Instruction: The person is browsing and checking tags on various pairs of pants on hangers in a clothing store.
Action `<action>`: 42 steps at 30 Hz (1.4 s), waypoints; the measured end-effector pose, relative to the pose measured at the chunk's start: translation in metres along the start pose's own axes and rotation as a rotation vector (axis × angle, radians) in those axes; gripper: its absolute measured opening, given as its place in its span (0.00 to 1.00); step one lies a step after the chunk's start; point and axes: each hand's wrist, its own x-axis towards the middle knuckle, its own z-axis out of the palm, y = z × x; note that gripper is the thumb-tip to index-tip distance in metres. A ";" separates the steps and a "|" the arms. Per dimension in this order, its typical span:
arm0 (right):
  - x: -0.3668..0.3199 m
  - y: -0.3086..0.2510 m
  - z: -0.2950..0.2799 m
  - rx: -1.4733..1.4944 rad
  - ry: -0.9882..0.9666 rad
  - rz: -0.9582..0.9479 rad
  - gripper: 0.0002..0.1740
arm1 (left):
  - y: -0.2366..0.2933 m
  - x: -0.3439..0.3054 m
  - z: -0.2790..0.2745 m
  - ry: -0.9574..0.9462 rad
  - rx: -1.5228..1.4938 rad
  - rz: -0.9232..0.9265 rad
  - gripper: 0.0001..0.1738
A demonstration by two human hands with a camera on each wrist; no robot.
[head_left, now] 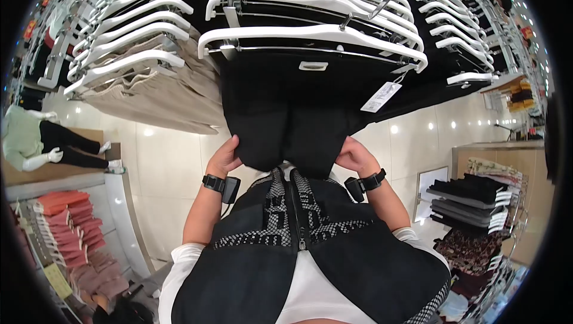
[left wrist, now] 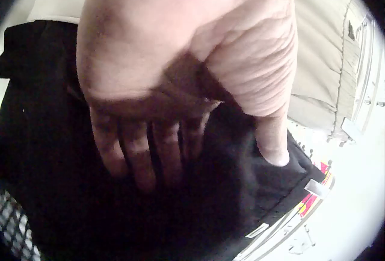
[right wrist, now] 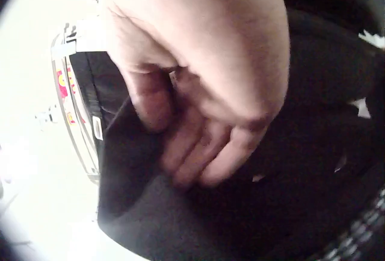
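Observation:
Black trousers (head_left: 256, 91) hang from a white hanger (head_left: 316, 33) with a white tag (head_left: 381, 96) at the waist, their lower part lying toward the person's body. At their left edge is my left hand (head_left: 225, 156); in the left wrist view, the left hand (left wrist: 186, 62) rests its fairly straight fingers against the black cloth (left wrist: 120, 219), thumb apart near the edge. My right hand (head_left: 358, 158) is at the opposite edge. In the right wrist view, the right hand (right wrist: 204, 80) pinches the black cloth (right wrist: 138, 183) between its thumb and curled fingers.
Beige trousers (head_left: 161, 97) hang on the left, more black garments (head_left: 441, 85) on the right. A mannequin (head_left: 45, 139) lies in view at far left. Pink clothes (head_left: 68, 222) stand lower left, folded dark clothes (head_left: 468, 204) lower right. A person's dark head (head_left: 128, 311) shows at bottom left.

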 end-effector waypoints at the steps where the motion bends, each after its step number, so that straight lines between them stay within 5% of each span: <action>1: 0.007 0.008 -0.009 0.018 0.102 -0.027 0.28 | 0.002 0.003 -0.005 0.074 -0.014 -0.007 0.41; 4: 0.010 0.020 -0.001 0.017 0.244 -0.068 0.23 | 0.010 0.014 0.000 -0.056 -0.019 0.036 0.40; 7: 0.010 0.038 -0.013 -0.119 0.244 -0.022 0.24 | 0.021 0.022 0.009 0.023 0.281 0.080 0.35; 10: 0.008 0.049 -0.024 -0.292 0.577 -0.019 0.22 | 0.027 0.030 0.023 0.119 0.403 0.117 0.31; 19: 0.001 0.000 -0.033 -0.576 0.945 -0.303 0.14 | 0.021 0.043 0.011 0.431 0.689 0.392 0.25; 27: -0.007 -0.095 -0.031 -0.022 0.375 -0.561 0.14 | 0.013 0.060 0.028 0.629 0.632 0.588 0.21; 42: -0.002 -0.132 -0.074 -0.356 0.123 -0.473 0.11 | -0.039 0.077 0.069 0.961 0.520 0.758 0.07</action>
